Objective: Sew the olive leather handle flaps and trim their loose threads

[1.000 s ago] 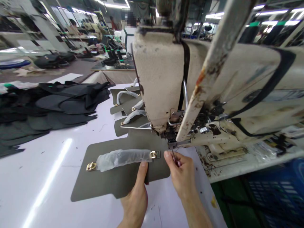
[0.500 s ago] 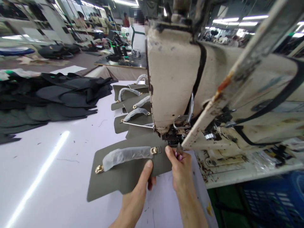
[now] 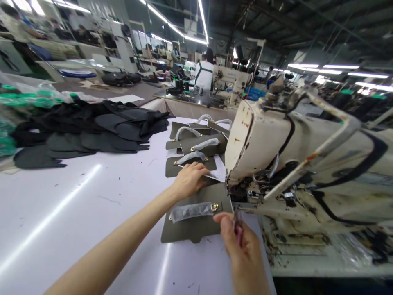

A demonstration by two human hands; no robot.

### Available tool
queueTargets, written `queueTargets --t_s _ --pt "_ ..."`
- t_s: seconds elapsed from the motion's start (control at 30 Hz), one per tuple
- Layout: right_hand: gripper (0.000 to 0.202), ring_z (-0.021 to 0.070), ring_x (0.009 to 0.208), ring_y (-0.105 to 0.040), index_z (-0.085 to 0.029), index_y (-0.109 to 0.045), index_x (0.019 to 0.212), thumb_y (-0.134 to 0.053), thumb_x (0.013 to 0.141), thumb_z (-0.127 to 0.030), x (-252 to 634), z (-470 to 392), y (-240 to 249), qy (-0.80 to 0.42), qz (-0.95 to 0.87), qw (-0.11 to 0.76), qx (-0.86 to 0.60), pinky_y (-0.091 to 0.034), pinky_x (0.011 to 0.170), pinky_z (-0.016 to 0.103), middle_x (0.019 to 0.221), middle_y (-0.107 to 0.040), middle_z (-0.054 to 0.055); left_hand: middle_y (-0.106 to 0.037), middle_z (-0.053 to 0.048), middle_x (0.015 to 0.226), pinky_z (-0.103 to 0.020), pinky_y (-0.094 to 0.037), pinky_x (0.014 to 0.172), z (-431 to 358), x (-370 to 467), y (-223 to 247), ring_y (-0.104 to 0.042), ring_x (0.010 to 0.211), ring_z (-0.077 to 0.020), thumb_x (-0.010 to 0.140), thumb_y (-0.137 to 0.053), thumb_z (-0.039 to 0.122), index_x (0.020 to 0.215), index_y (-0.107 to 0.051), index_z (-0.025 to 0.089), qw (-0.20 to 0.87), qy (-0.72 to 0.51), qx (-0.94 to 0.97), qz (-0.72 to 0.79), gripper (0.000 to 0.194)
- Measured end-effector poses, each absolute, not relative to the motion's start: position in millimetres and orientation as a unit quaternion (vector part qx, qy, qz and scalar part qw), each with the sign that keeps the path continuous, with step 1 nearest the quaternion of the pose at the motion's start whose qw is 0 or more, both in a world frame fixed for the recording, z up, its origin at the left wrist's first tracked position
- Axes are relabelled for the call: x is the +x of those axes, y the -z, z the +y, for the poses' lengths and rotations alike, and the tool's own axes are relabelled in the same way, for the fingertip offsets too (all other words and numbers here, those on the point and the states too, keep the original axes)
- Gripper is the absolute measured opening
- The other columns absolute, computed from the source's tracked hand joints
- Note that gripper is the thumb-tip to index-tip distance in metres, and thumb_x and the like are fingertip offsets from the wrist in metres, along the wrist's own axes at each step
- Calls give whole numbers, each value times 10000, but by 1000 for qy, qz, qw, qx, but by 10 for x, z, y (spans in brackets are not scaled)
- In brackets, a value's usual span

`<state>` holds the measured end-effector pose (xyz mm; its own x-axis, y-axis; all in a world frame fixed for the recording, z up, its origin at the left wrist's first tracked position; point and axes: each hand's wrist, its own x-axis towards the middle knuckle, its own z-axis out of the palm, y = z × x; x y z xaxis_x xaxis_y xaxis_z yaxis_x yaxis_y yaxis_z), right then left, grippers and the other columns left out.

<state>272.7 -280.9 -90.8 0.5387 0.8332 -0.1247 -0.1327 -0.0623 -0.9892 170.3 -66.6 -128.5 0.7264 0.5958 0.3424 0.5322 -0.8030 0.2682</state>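
An olive-grey bag panel [image 3: 190, 232] lies flat on the white table, left of the sewing machine [image 3: 245, 139]. Its handle [image 3: 192, 212] is wrapped in clear film and ends in gold rings. My left hand [image 3: 190, 180] reaches past the handle, fingers bent down over the edge of another olive panel [image 3: 215, 190] behind it; the fingertips are partly hidden. My right hand [image 3: 244, 246], blurred, is closed around small thread snips [image 3: 238, 231] with pinkish grips, beside the front panel's right end. Its index finger points towards the gold ring.
More handled panels [image 3: 199, 145] overlap farther back. Dark cut pieces [image 3: 80, 135] are heaped at left, near green thread cones [image 3: 43, 102]. A bent metal bar [image 3: 307, 162] crosses the machine's front. A co-worker [image 3: 205, 73] sits at another station.
My left hand has let go of the front panel and moved forward to the one behind. My right hand has come off the panel, still holding the snips. The view has swung.
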Motion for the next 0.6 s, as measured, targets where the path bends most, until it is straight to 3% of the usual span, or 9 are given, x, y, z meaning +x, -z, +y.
queueTargets --t_s 0.07,0.17,0.3,0.4,0.6 --pt "543 63 498 -302 -162 -727 1048 -665 809 -646 2575 -2745 905 -531 -224 633 -517 -215 460 199 659 -485 -23 -692 -52 921 -336 -493 792 -619 1709 1395 -634 913 -221 846 -663 225 965 -732 228 64 -207 924 316 137" --pt "522 30 472 -282 -166 -698 1140 -672 842 -593 2455 -2600 938 -641 -115 658 -378 -201 462 179 689 -483 -36 -663 -64 907 -310 -478 758 -735 1593 1394 -621 892 -205 943 -522 238 987 -709 208 45 -238 905 350 194" --pt "304 23 484 -337 -160 -692 1110 -698 896 -375 2445 -2398 980 -677 -22 679 -283 -266 475 160 723 -512 -32 -644 -65 970 -296 -465 753 -919 1348 1241 -610 922 -202 993 -430 275 1112 -653 217 11 -287 873 394 260" --pt "202 28 477 -360 -145 -692 1036 -652 932 -313 2462 -2263 995 -700 23 674 -235 -285 460 148 707 -511 -32 -643 -57 979 -293 -459 740 -1006 1237 1145 -606 926 -203 996 -435 283 1119 -642 219 -2 -302 864 402 249" --pt "277 35 472 -367 -117 -663 1010 -465 1036 -308 2463 -2097 948 -702 70 682 -192 -308 439 143 697 -497 -32 -648 -45 948 -283 -453 711 -1097 1208 1094 -608 900 -195 976 -468 230 1109 -644 218 -12 -324 853 409 221"
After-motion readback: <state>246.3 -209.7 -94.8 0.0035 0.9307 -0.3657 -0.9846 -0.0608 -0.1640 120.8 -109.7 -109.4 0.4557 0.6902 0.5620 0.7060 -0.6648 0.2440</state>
